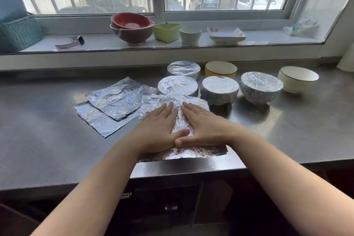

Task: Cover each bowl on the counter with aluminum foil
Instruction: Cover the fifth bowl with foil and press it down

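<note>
Starting at the left of the steel counter [47,117], two spare foil sheets [113,105] lie overlapping, flat and unused, with a wide stretch of bare counter to their left and in front of them. Just right of them, the person's left hand [157,126] and right hand [201,126] lie palm down, fingers straight and together, thumbs touching, pressing on a third foil sheet [182,153]. Neither hand is curled round anything. That sheet sits close to the counter's front edge, its near corner almost at the lip. I can't tell whether a bowl sits under it.

Behind the hands, the wrapped bowls begin: one foil-covered bowl [177,85] touching the far edge of the pressed sheet, another covered bowl [183,69] behind it near the wall, then a covered bowl [220,89] and, further right, a fourth covered bowl [261,87]. So four look done. Two are plainly left: the yellow bowl [220,69] in the back row and the white bowl [297,78] at the far right, both open-topped.

With three sheets in sight, there seems enough foil for what remains. The bowls stand near one another, so tucking foil down around the yellow one would be tight where it stands. The white bowl has open counter on its right. The dishes on the windowsill [172,44] stand apart from the counter and, I'd judge, aren't part of the job.
</note>
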